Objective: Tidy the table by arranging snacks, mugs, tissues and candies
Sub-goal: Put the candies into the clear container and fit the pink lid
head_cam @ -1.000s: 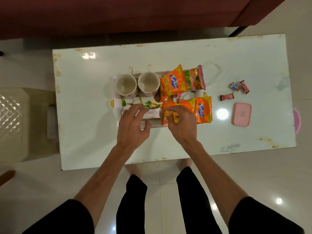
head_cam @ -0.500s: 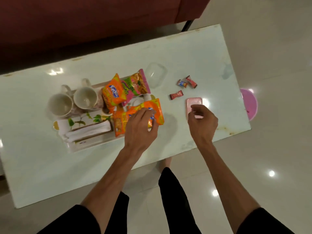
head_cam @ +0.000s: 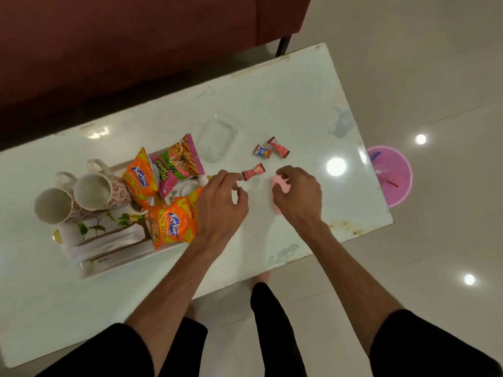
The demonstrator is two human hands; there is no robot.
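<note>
White glossy table [head_cam: 299, 104] is carrying a tray [head_cam: 119, 263] toward its left end, holding two mugs [head_cam: 81, 197], a tissue box [head_cam: 109, 235] and three snack packets [head_cam: 171, 227]. Three candies [head_cam: 253, 171] are lying loose toward the right end, beside a clear container [head_cam: 216, 140]. Left hand [head_cam: 220, 205] is hovering with fingers curled apart just short of the nearest candy; right hand [head_cam: 298, 197] is closing on a pink lid [head_cam: 277, 183] near the front edge.

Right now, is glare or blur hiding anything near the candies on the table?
Head view: a round lamp reflection glares on the glossy table, right of the candies and clear of them; the clear container nearly vanishes against the top; wide-angle bends the table edges; the right hand covers most of the pink lid.
</note>
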